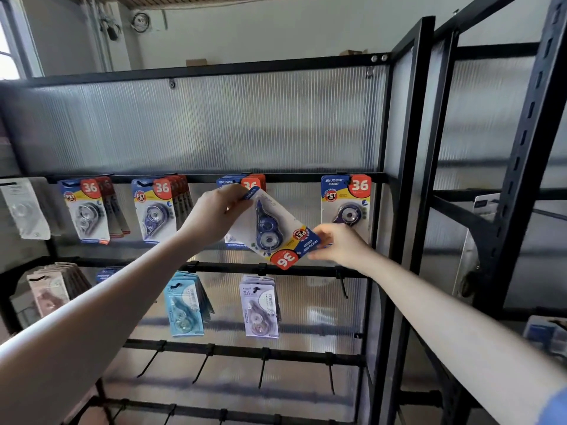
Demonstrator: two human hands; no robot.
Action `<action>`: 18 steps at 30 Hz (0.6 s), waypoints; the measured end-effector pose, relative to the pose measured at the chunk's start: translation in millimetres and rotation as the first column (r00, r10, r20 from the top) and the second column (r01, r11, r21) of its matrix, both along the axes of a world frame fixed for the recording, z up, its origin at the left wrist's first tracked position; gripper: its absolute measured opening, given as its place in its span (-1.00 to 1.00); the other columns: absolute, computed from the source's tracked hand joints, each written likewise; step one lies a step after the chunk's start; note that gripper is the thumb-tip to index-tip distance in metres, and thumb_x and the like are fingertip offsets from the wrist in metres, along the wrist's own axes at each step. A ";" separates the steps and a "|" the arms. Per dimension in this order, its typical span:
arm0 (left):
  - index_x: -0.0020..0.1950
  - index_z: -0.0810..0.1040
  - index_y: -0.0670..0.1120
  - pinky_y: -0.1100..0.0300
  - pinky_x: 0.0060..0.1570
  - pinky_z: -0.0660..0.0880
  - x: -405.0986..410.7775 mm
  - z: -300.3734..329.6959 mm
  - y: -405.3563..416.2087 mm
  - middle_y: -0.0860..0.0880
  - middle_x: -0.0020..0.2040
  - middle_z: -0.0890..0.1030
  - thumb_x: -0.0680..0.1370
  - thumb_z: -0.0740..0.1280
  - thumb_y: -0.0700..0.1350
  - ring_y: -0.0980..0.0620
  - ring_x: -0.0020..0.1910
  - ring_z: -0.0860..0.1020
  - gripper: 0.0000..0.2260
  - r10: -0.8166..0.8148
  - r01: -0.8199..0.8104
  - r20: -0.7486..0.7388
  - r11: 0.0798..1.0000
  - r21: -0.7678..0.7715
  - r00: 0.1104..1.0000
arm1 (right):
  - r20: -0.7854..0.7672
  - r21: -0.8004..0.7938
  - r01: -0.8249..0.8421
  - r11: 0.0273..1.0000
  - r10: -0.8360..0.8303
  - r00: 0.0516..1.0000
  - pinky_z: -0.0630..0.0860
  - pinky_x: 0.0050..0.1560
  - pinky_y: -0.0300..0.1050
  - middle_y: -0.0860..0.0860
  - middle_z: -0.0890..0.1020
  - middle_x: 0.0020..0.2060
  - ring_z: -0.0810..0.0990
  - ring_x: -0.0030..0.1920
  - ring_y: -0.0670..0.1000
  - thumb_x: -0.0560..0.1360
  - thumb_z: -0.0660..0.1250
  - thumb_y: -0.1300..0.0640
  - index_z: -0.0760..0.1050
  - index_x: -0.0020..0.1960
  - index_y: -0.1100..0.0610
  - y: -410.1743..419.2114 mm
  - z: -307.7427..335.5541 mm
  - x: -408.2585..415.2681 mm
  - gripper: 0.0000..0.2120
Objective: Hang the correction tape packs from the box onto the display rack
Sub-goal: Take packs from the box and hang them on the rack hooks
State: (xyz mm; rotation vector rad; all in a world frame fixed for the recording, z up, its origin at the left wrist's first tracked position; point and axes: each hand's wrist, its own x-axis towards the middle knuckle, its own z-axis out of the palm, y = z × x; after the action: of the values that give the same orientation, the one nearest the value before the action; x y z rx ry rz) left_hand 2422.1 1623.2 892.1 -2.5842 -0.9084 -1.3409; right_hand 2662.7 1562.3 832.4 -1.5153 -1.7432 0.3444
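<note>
Holding one correction tape pack (273, 230) in front of the display rack (412, 148) with two bare hands, upside down and tilted, its red "36" corner pointing down and to the right. Left hand (216, 214) closed on the pack's upper left end, fingers curled over the card edge, thumb hidden behind. Right hand (336, 242) pinching the lower right corner, fingers closed on the card beside the blue header. Raised in front of the top rail (199, 178), overlapping the third hanging group and not yet on any hook. Along that top rail, four groups of blue-and-yellow "36" packs: first group (90, 210) at left with several cards stacked, second group (159, 208) likewise several deep, third group (251, 182) mostly hidden behind the held pack and left hand, fourth (346, 199) at right showing a single front card with a purple dispenser; exact card counts inside the stacks impossible to tell. Farther left, one pale pack (24, 210) showing its plain side. On the second rail, pinkish packs (50, 294) at far left, teal packs (184, 305), lilac packs (260, 308), plus one bare hook (342, 283) at right. Lower down, four bare hooks (262, 368) on the third rail. No box visible from the head view.
</note>
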 end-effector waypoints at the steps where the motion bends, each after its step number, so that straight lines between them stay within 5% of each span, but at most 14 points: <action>1: -0.02 0.53 -0.23 0.11 -0.25 0.33 0.3 -1.2 -0.6 -0.09 -0.19 0.55 0.57 0.27 -0.16 -0.08 -0.22 0.46 -0.86 -0.001 0.001 0.004 1.000 0.000 1.000 | -0.056 -0.006 0.010 1.000 -0.010 0.998 0.52 0.10 0.04 0.07 0.66 -0.08 0.60 -0.03 0.05 0.34 0.50 0.25 0.58 0.01 0.20 2.1 -1.6 -2.1 -0.74; 7: -0.11 0.48 -0.22 0.15 -0.34 0.31 -5.9 -8.5 2.0 0.01 -0.33 0.44 0.56 0.29 -0.17 0.00 -0.37 0.40 -0.88 -0.001 0.003 0.037 0.999 -0.054 0.999 | -0.366 0.019 0.011 1.000 -0.003 0.931 0.51 -0.22 -0.33 0.04 0.65 -0.14 0.60 -0.17 -0.07 0.45 0.39 0.26 0.55 0.00 0.17 0.8 -6.3 -5.2 -0.87; 10: -0.13 0.50 -0.20 0.13 -0.29 0.40 -15.5 -12.6 6.6 -0.02 -0.30 0.52 0.53 0.34 -0.16 0.00 -0.35 0.48 -0.89 -0.019 0.015 -0.028 0.992 -0.123 0.999 | -0.496 0.102 0.040 0.994 0.016 0.868 0.54 -0.23 -0.33 0.03 0.64 -0.15 0.61 -0.17 -0.09 0.47 0.36 0.27 0.50 -0.06 0.14 -2.9 1.0 -1.2 -0.91; 15: -0.09 0.59 -0.14 0.27 -0.26 0.40 -22.7 -25.8 16.2 0.02 -0.22 0.59 0.50 0.38 -0.10 0.03 -0.26 0.51 -0.90 0.047 -0.065 -0.142 0.990 -0.124 0.989 | -0.350 0.300 0.170 0.939 -0.057 0.935 0.49 -0.16 -0.27 0.04 0.61 -0.21 0.56 -0.23 -0.13 0.44 0.39 0.31 0.54 -0.09 0.19 -4.1 33.3 12.6 -0.92; 18: -0.08 0.57 -0.05 0.17 -0.19 0.50 -20.3 -34.8 25.4 0.08 -0.22 0.54 0.49 0.37 -0.02 0.06 -0.25 0.52 -0.88 0.104 -0.132 -0.284 0.988 -0.083 0.953 | -0.199 0.398 0.215 0.892 -0.145 0.969 0.43 -0.18 -0.28 -0.03 0.57 -0.31 0.50 -0.32 -0.22 0.41 0.43 0.30 0.59 -0.07 0.22 -6.8 59.4 19.0 -0.90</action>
State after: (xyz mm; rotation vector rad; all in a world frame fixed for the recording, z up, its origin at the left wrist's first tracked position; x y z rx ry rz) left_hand 2401.8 1648.6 857.3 -2.6523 -1.0832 -0.8916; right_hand 2681.7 1555.5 891.9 -1.2816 -1.4199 -0.0054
